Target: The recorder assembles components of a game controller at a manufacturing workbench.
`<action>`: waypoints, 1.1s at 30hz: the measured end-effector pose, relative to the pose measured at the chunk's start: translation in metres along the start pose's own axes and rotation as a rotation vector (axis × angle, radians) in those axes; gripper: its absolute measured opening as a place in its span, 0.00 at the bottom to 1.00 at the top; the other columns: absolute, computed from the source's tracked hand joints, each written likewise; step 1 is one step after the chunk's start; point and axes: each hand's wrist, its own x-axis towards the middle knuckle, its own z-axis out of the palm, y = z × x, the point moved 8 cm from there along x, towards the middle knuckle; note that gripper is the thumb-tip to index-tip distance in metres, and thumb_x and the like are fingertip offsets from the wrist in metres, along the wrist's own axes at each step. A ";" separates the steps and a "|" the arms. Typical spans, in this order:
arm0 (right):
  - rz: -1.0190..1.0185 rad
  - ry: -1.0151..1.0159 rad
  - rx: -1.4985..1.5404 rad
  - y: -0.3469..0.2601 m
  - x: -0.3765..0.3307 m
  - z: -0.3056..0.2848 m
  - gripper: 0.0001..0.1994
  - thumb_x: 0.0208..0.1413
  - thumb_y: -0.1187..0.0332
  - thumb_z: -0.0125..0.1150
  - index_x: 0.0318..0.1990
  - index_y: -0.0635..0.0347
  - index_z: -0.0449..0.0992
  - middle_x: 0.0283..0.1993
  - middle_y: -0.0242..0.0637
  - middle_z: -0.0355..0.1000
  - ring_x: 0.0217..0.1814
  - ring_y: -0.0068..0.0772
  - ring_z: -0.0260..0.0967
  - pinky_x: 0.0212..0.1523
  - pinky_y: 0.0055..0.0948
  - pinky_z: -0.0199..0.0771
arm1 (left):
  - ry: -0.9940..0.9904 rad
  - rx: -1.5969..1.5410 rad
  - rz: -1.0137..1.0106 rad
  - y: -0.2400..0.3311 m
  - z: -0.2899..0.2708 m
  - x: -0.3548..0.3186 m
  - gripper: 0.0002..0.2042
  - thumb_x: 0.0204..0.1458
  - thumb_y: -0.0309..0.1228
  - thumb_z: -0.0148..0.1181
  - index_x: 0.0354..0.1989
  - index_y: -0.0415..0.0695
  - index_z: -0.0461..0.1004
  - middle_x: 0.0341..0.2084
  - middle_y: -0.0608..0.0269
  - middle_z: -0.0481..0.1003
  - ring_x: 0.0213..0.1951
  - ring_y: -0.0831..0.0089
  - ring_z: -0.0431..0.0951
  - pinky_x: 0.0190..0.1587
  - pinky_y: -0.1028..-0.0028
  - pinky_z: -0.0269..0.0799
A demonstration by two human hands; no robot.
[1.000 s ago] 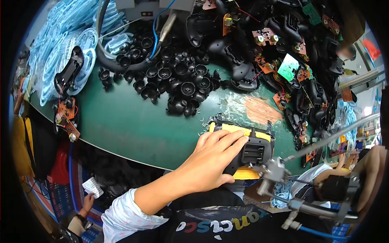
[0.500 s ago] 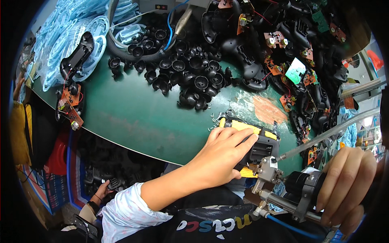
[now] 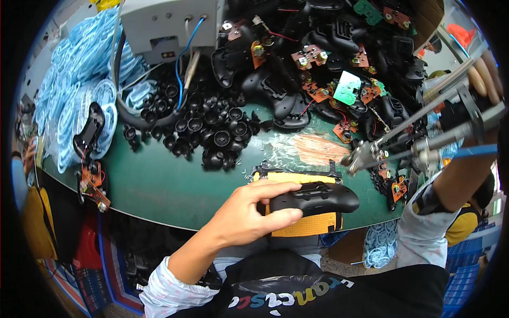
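Observation:
My left hand [image 3: 244, 212] grips one end of a black game controller shell [image 3: 318, 198], thumb in front and fingers behind. The shell is tilted above a yellow padded fixture [image 3: 305, 225] near the table's front edge; whether they touch is unclear. My right hand [image 3: 485, 82] is raised at the far right, its fingers curled round a screw-driving tool. The metal head of this screwdriver [image 3: 363, 157] points left, over the table and apart from the shell. Part of my right hand is cut off by the dark rim.
Black thumbstick caps [image 3: 222, 138] are heaped behind my left hand. Controller shells with brown circuit boards [image 3: 318, 93] pile up at the back right. Light-blue plastic parts [image 3: 79, 79] fill the left, beside a grey box [image 3: 169, 26] with cables. Another controller half [image 3: 90, 130] lies at the left edge.
My right hand has lifted the screwdriver up and away from the fixture. My left hand has shifted its hold and now has the controller shell raised and tilted. The whole view has turned.

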 end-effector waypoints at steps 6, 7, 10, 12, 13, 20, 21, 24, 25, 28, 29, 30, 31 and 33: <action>0.474 0.332 0.197 0.049 -0.053 -0.044 0.25 0.64 0.62 0.54 0.60 0.74 0.64 0.36 0.32 0.64 0.36 0.22 0.63 0.40 0.27 0.66 | -0.070 -0.161 -0.246 -0.001 0.006 -0.006 0.23 0.48 0.33 0.57 0.54 0.39 0.76 0.42 0.60 0.79 0.43 0.75 0.74 0.48 0.75 0.69; 0.472 0.345 0.201 0.049 -0.049 -0.030 0.25 0.64 0.62 0.54 0.60 0.74 0.64 0.36 0.32 0.64 0.36 0.22 0.63 0.40 0.27 0.66 | -0.060 -0.189 -0.246 0.001 0.007 -0.007 0.23 0.48 0.34 0.56 0.54 0.38 0.76 0.40 0.62 0.79 0.41 0.76 0.74 0.46 0.76 0.70; 0.546 0.623 -0.195 0.057 -0.067 -0.022 0.25 0.65 0.64 0.51 0.65 0.69 0.59 0.48 0.44 0.68 0.47 0.33 0.68 0.51 0.33 0.70 | 0.024 -0.247 -0.181 -0.005 -0.002 -0.019 0.21 0.54 0.38 0.62 0.54 0.42 0.76 0.32 0.67 0.76 0.32 0.82 0.71 0.37 0.79 0.67; 0.287 0.651 -0.353 0.026 -0.121 -0.058 0.28 0.65 0.61 0.48 0.69 0.65 0.55 0.62 0.56 0.64 0.64 0.46 0.65 0.61 0.46 0.67 | 0.057 -0.247 -0.170 -0.001 -0.005 -0.026 0.21 0.54 0.38 0.62 0.54 0.42 0.76 0.34 0.66 0.76 0.33 0.82 0.71 0.38 0.79 0.68; 0.305 0.732 -0.291 0.012 -0.130 -0.037 0.30 0.64 0.59 0.50 0.69 0.65 0.55 0.62 0.57 0.63 0.63 0.49 0.65 0.61 0.47 0.66 | 0.073 -0.263 -0.171 -0.003 -0.007 -0.027 0.21 0.54 0.38 0.62 0.54 0.42 0.76 0.35 0.66 0.76 0.33 0.81 0.71 0.38 0.79 0.68; 0.800 0.418 0.371 0.038 -0.194 0.215 0.28 0.48 0.75 0.69 0.56 0.64 0.64 0.56 0.47 0.65 0.63 0.38 0.63 0.63 0.36 0.62 | 0.137 -0.477 -0.111 -0.005 0.008 -0.022 0.26 0.52 0.40 0.66 0.57 0.39 0.71 0.47 0.59 0.74 0.50 0.73 0.72 0.55 0.72 0.65; 0.795 0.413 0.380 0.039 -0.192 0.218 0.28 0.48 0.75 0.69 0.56 0.64 0.64 0.56 0.47 0.65 0.63 0.38 0.63 0.63 0.36 0.62 | 0.148 -0.474 -0.111 -0.005 0.017 -0.025 0.26 0.52 0.40 0.66 0.57 0.39 0.71 0.47 0.59 0.74 0.50 0.73 0.72 0.55 0.72 0.65; 0.737 0.480 0.376 0.037 -0.188 0.215 0.20 0.48 0.78 0.67 0.46 0.62 0.65 0.50 0.47 0.69 0.55 0.37 0.67 0.59 0.37 0.66 | 0.320 -0.492 0.241 0.025 0.020 -0.025 0.26 0.43 0.23 0.72 0.52 0.41 0.68 0.54 0.54 0.68 0.56 0.65 0.69 0.60 0.66 0.63; 0.730 0.477 0.383 0.036 -0.184 0.216 0.20 0.48 0.78 0.67 0.46 0.62 0.65 0.50 0.47 0.69 0.55 0.37 0.67 0.59 0.37 0.66 | 0.327 -0.486 0.243 0.025 0.020 -0.026 0.26 0.43 0.23 0.72 0.52 0.41 0.68 0.54 0.54 0.68 0.56 0.65 0.69 0.60 0.66 0.63; 0.629 0.470 0.311 0.030 -0.173 0.213 0.18 0.48 0.78 0.66 0.44 0.63 0.65 0.47 0.49 0.69 0.53 0.41 0.69 0.57 0.39 0.68 | 0.421 -0.215 0.307 0.028 0.016 -0.030 0.19 0.42 0.17 0.67 0.44 0.40 0.69 0.45 0.54 0.71 0.51 0.65 0.73 0.56 0.68 0.67; 0.626 0.469 0.313 0.031 -0.170 0.213 0.18 0.48 0.78 0.66 0.44 0.63 0.65 0.47 0.49 0.69 0.53 0.41 0.69 0.57 0.39 0.68 | 0.424 -0.213 0.308 0.029 0.016 -0.030 0.19 0.42 0.17 0.67 0.44 0.40 0.69 0.45 0.54 0.71 0.51 0.65 0.73 0.56 0.68 0.67; 0.604 0.473 0.264 0.027 -0.169 0.211 0.18 0.48 0.79 0.66 0.44 0.63 0.65 0.46 0.50 0.70 0.52 0.40 0.69 0.56 0.39 0.69 | 0.435 -0.144 0.369 0.036 0.017 -0.032 0.19 0.43 0.18 0.67 0.44 0.40 0.68 0.46 0.51 0.71 0.50 0.64 0.73 0.58 0.64 0.67; 0.581 0.477 0.215 0.023 -0.167 0.210 0.18 0.47 0.79 0.66 0.44 0.62 0.65 0.46 0.51 0.70 0.52 0.40 0.69 0.55 0.38 0.69 | 0.445 -0.074 0.429 0.042 0.019 -0.034 0.19 0.44 0.18 0.66 0.44 0.40 0.66 0.46 0.49 0.71 0.50 0.63 0.74 0.60 0.59 0.66; 0.601 0.503 0.210 0.023 -0.171 0.211 0.18 0.47 0.79 0.67 0.43 0.62 0.65 0.45 0.51 0.70 0.51 0.41 0.70 0.55 0.38 0.70 | 0.456 -0.073 0.417 0.041 0.019 -0.033 0.19 0.44 0.19 0.67 0.43 0.40 0.66 0.44 0.49 0.72 0.49 0.62 0.74 0.59 0.58 0.66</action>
